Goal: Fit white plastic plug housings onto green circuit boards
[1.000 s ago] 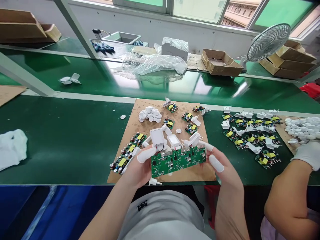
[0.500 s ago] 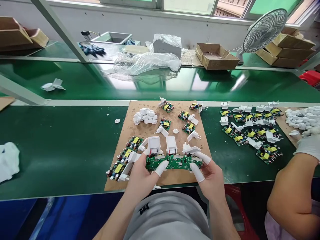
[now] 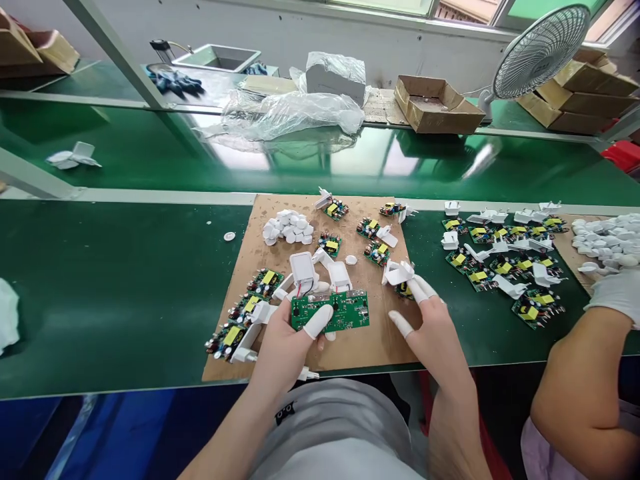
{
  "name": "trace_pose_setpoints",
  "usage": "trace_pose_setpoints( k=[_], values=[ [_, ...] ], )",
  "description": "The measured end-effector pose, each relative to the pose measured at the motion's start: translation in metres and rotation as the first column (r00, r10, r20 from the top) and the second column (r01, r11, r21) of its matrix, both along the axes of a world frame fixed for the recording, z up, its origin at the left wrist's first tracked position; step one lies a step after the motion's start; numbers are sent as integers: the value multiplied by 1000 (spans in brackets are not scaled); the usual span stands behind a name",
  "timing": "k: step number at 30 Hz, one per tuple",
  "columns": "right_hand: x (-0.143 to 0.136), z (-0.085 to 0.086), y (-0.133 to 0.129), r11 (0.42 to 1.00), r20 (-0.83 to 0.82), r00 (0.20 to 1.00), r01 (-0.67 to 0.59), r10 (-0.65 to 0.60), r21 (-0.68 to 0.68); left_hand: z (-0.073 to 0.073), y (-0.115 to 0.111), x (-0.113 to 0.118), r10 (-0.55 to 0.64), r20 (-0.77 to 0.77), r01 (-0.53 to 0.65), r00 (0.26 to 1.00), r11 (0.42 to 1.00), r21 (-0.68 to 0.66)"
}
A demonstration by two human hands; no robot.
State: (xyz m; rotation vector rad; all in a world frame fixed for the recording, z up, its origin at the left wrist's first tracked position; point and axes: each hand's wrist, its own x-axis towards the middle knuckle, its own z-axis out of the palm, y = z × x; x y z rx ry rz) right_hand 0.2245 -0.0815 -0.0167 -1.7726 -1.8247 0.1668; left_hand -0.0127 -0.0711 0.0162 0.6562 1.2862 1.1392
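My left hand, with white finger cots, is closed on green circuit boards, held underside up. White plug housings hang on thin wires at their far edge. My right hand also wears finger cots; its thumb and fingers are spread apart. Its fingertips touch or hover just over a single circuit board with a white plug housing, on the brown cardboard sheet. Left of my left hand lie several boards with yellow-topped parts, components up.
White caps are heaped at the cardboard's back left. More boards with plugs stand in rows on the green table at right. A co-worker's arm reaches in near a pile of white pieces. A fan stands behind.
Both hands held one long strip of boards; now its right-hand piece is apart and lies on the cardboard. My right hand has moved right and opened, while my left keeps the shorter strip.
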Motion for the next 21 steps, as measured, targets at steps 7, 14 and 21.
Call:
trace_pose_setpoints(
  k=[7,14,21],
  values=[
    [-24,16,-28,978,-698,716,-155,16,-137,8,-5,9,-271,55,271,961,963,16],
    [-61,6,-18,967,-965,236,-199,-112,-160,17,-5,17,-348,-132,354,928,935,27],
    [-70,-9,-31,971,-727,681,110,81,211,3,-15,25,-263,-472,371,841,916,151]
  ],
)
